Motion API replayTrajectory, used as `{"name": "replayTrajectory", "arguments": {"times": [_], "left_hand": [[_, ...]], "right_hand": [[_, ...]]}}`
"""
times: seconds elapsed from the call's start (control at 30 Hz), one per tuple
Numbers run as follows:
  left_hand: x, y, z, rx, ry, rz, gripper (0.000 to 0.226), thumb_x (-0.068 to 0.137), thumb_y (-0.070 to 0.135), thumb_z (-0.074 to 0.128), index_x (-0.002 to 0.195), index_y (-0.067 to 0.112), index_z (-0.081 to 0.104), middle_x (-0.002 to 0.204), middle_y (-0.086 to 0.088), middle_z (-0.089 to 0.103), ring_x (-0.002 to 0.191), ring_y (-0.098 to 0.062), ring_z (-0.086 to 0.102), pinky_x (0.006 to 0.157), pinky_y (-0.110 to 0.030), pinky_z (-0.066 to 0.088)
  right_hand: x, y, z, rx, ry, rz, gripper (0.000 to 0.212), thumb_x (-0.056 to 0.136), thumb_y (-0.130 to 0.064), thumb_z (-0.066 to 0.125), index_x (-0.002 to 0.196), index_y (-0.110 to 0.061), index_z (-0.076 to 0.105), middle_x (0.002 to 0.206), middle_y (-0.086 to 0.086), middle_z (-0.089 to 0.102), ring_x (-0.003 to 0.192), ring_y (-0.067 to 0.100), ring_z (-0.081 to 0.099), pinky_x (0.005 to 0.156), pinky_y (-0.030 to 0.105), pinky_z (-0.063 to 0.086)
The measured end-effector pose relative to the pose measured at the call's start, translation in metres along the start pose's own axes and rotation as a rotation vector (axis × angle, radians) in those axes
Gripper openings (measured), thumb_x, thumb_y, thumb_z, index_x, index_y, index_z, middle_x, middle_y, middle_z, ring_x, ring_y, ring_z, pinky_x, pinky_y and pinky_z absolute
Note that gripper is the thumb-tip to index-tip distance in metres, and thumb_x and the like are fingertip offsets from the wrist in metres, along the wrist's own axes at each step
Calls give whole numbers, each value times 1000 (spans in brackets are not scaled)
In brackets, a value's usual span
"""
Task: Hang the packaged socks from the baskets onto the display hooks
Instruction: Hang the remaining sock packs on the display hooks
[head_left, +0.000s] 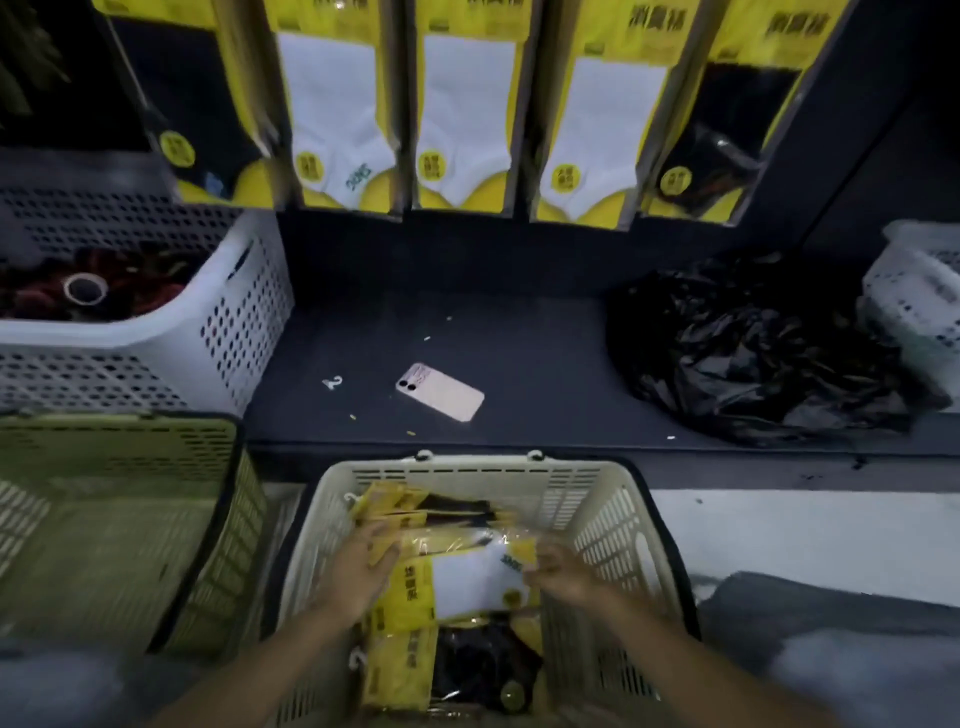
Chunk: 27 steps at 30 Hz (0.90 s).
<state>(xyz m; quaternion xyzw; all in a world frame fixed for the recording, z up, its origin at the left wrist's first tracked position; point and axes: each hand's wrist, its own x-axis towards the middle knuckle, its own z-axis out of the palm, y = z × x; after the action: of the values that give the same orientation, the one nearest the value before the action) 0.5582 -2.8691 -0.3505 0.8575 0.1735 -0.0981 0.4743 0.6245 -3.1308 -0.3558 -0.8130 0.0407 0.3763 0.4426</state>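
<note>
Head view, stocking station. The upper edge is cutting off the tops of five hanging sock packs (467, 104), so the display hooks carrying them are not showing. Motion blur is softening both hands and the basket contents. Both forearms are running out of frame at the bottom.

The packaged socks (400, 670) are lying stacked in the cream basket (483, 470) at lower centre, clear sleeves with yellow header cards and small white hanger hooks. Some are holding dark socks. The topmost one, the white-sock pack (470, 574), is lying crosswise between the hands.

The left hand (363, 564) is resting on the yellow headers, its fingers roughly straight and close together. The right hand (563, 569) is gripping the right end of the white-sock pack, fingers curled around its edge. Blur is hiding the exact pinch.

Black characters are running across the yellow headers, and round yellow stickers are sitting on the socks. Teal lettering is marking the white socks. None of it is reading clearly.

On the dark shelf (545, 338) a pale phone (440, 391) is lying face down near a loose white hook (332, 383), with a crumpled black bag (753, 353) at right. A white basket (234, 312) and a green basket (119, 431) are standing at left.
</note>
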Motion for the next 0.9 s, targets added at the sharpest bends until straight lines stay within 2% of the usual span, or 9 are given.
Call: {"name": "replayTrajectory", "arguments": {"times": [0.07, 0.13, 0.27, 0.33, 0.4, 0.5, 0.63, 0.77, 0.9], "left_hand": [[-6, -22, 4, 18, 15, 8, 34, 92, 14, 58, 125, 7, 54, 118, -16, 62, 108, -33, 60, 92, -43, 48], [-9, -35, 8, -2, 19, -18, 34, 91, 14, 60, 123, 6, 53, 120, -13, 62, 112, -30, 57, 95, -45, 46], [-5, -43, 12, -90, 38, -75, 48, 90, 14, 62, 133, 4, 45, 128, -13, 56, 118, -28, 54, 98, -47, 46], [-3, -46, 14, -138, 33, -94, 53, 90, 13, 62, 137, 3, 40, 132, -15, 53, 122, -29, 51, 100, -49, 44], [-3, -47, 15, -176, 48, -135, 59, 90, 12, 62, 142, 5, 35, 133, -14, 54, 123, -29, 51, 101, -49, 43], [-4, -47, 19, -180, 40, -149, 66, 91, 10, 60, 147, 10, 25, 130, -11, 58, 119, -27, 54, 99, -49, 46], [-1, -52, 21, -158, 19, -174, 65, 90, 3, 58, 147, 12, 28, 123, -10, 62, 114, -27, 57, 97, -47, 47], [3, -54, 20, -187, 32, -214, 41, 83, -4, 65, 121, 6, 54, 108, -11, 67, 106, -29, 62, 90, -47, 51], [-1, -52, 21, -244, 49, -265, 35, 78, -5, 71, 107, 2, 55, 98, -19, 69, 84, -23, 68, 73, -35, 58]], "right_hand": [[6, 16, 12, 45, 65, -6, 40, 85, 20, 54, 124, 18, 49, 124, 38, 53, 80, 15, 66, 55, 8, 47], [15, 28, 19, 83, 129, 55, 42, 83, 18, 58, 125, 16, 50, 125, 36, 54, 95, 25, 63, 54, 10, 48], [37, 36, 21, 168, 171, 140, 68, 82, 6, 67, 142, 6, 34, 145, 24, 40, 128, 38, 47, 97, 46, 47], [46, 39, 21, 206, 166, 164, 74, 82, 3, 69, 145, 4, 29, 149, 21, 35, 132, 36, 43, 103, 52, 42], [52, 43, 23, 200, 125, 204, 67, 84, -4, 69, 142, 1, 36, 145, 16, 43, 126, 31, 49, 96, 42, 49], [56, 43, 28, 153, 50, 235, 42, 87, -18, 69, 124, -9, 52, 128, 9, 58, 97, 19, 58, 65, 20, 52], [60, 44, 34, 116, 85, 235, 65, 86, -25, 70, 140, -2, 42, 137, 16, 53, 117, 28, 56, 75, 26, 46], [54, 42, 29, 197, 120, 256, 51, 83, -20, 73, 126, 1, 56, 127, 19, 60, 113, 33, 60, 93, 42, 50], [40, 32, 15, 309, 98, 208, 27, 82, -20, 74, 103, -5, 67, 111, 18, 69, 82, 23, 69, 67, 29, 59]]}}
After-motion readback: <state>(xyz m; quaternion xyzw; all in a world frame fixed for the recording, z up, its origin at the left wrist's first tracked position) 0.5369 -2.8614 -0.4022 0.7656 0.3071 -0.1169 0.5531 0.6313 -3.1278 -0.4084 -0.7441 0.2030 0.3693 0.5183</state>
